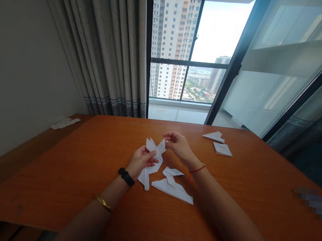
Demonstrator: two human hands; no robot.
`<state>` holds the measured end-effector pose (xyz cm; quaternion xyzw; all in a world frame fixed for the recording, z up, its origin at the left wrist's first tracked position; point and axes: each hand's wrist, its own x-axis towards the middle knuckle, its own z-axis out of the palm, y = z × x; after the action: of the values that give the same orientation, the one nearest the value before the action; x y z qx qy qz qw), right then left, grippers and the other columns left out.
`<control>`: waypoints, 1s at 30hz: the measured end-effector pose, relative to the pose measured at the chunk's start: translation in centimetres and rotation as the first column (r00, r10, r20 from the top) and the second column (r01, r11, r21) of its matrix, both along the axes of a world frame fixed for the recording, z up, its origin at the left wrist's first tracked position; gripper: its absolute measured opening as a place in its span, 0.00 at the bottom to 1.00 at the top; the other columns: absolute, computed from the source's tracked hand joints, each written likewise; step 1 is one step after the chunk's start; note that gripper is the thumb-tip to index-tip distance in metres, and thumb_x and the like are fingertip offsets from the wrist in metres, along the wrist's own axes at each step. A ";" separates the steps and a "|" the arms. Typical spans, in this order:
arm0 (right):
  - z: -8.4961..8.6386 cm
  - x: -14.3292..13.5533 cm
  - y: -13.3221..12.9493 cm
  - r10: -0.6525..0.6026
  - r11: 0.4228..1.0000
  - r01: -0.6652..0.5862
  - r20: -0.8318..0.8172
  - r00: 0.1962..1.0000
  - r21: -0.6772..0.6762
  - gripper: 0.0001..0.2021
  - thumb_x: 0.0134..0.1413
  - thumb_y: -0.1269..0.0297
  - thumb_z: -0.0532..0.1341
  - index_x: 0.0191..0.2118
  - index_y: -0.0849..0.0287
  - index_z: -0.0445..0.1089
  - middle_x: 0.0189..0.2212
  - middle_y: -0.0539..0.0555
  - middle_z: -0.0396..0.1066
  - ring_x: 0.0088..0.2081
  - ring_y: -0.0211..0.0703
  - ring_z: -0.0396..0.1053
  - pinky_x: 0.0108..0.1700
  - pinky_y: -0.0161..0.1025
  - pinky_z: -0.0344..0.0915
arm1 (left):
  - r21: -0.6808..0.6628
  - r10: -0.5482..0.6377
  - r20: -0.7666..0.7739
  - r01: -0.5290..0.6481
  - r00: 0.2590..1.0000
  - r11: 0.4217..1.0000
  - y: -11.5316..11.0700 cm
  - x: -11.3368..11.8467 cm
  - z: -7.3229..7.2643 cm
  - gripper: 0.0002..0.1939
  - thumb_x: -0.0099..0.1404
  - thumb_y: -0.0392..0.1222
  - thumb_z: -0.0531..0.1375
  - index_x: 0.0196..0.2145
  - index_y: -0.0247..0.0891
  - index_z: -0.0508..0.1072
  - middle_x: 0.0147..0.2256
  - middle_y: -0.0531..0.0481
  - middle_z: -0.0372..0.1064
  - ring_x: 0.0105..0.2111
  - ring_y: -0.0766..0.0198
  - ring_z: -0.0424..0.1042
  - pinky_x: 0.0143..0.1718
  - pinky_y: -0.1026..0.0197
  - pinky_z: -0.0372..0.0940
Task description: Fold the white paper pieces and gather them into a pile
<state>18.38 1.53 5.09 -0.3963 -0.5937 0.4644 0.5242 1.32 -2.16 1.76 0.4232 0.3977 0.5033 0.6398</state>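
My left hand is closed around a white folded paper piece, thumb across its front, with several pointed flaps sticking up. At the right-hand flap of the same piece, the thumb and fingers of my right hand close on its tip. Below my left hand, another white folded paper partly shows behind it on the table. Just to the right lie a long flat paper piece and a smaller bent paper piece that overlaps it.
The brown wooden table spreads under both arms. Toward its far right lie a pointed folded paper and a square folded paper. A pale slip rests at the left by the wall. A blurred-out patch covers something at the right edge.
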 end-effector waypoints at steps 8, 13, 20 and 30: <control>0.7 0.0 -0.6 0.112 0.989 -0.117 -0.062 0.992 -0.092 0.21 0.38 0.67 0.64 0.44 0.60 0.67 0.31 0.51 0.71 0.29 0.36 0.68 0.32 0.35 0.66 | 0.055 -0.016 -0.035 0.018 0.999 0.998 0.5 -0.6 -0.2 0.34 0.47 0.43 0.72 0.48 0.39 0.60 0.29 0.50 0.74 0.24 0.64 0.75 0.25 0.66 0.67; 1.2 3.2 0.0 0.034 0.997 -0.064 0.573 0.819 0.034 0.14 0.34 0.59 0.69 0.30 0.59 0.73 0.28 0.52 0.73 0.27 0.36 0.67 0.29 0.33 0.62 | 0.012 0.085 0.050 -0.085 0.995 0.996 0.9 -0.8 -0.4 0.19 0.49 0.42 0.71 0.35 0.33 0.69 0.30 0.48 0.74 0.27 0.65 0.75 0.30 0.66 0.68; -1.5 3.3 0.0 0.490 0.870 -0.234 0.818 0.301 -0.435 0.12 0.18 0.68 0.73 0.14 0.59 0.69 0.12 0.44 0.64 0.17 0.33 0.59 0.22 0.33 0.55 | -0.073 0.137 0.143 -0.127 0.980 0.989 1.4 -1.0 -0.9 0.13 0.52 0.35 0.68 0.34 0.34 0.69 0.30 0.48 0.73 0.28 0.66 0.74 0.32 0.65 0.69; 2.7 3.7 -0.9 -0.152 0.938 0.019 0.364 0.919 0.345 0.03 0.47 0.68 0.60 0.30 0.59 0.71 0.30 0.53 0.72 0.33 0.41 0.70 0.36 0.37 0.67 | -0.069 0.083 0.129 -0.074 0.988 0.995 1.1 -0.6 -0.8 0.13 0.53 0.37 0.67 0.33 0.33 0.68 0.25 0.50 0.71 0.21 0.71 0.68 0.25 0.67 0.65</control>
<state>22.03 0.61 7.80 -0.4106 -0.7370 0.2461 0.4771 0.71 -1.04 0.96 0.3524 0.3868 0.5421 0.6575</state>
